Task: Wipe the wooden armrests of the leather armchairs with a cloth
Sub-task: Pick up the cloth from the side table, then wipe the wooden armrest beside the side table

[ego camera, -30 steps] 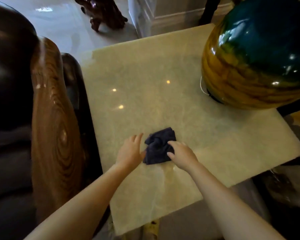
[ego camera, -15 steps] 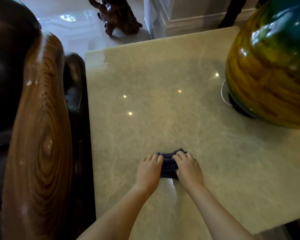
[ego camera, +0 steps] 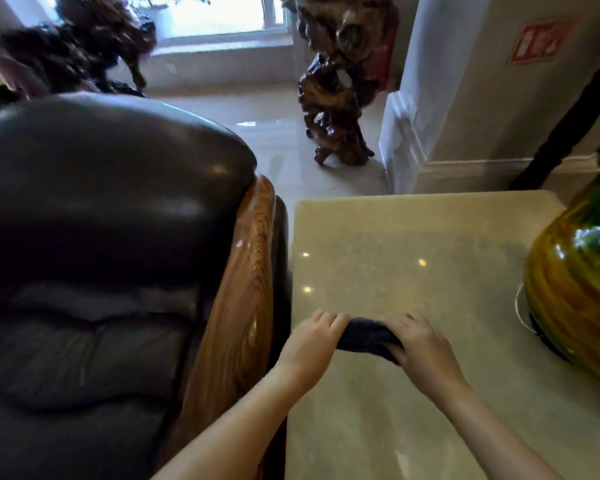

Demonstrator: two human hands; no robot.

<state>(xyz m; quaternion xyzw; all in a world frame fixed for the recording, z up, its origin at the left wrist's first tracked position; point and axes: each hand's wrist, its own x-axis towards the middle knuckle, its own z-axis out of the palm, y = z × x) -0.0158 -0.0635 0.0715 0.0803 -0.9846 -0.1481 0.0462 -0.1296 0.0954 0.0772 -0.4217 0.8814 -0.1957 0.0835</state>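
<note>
Both hands meet on one dark blue cloth, which lies bunched on the pale stone tabletop, just to the right of the armchair's wooden armrest. The left hand has its fingers curled down over the cloth's left end, closed onto the fabric as far as can be seen; the thumb is hidden. The right hand lies over the right end, fingers bent and gathered around the fabric, apparently pinching it underneath, though the fingertips are out of sight. Between the two hands the cloth shows as a short rolled hump, touching the tabletop.

Judging from this, the step in hand is folding or bunching the cloth into a pad before any wiping begins; the armrest looks untouched, so the task is near its start. To do it well, the cloth should be gathered into a flat, firm pad that one hand can cover, with no loose corners to drag. Then it should go left onto the armrest and follow the long curved grain, keeping pressure even over the rounded edge next to the dark leather seat back.

Farther right of the armrest, a large glazed green-and-amber vase stands on the same tabletop, well clear of the hands. Beyond the table a dark carved root sculpture stands on the floor.
</note>
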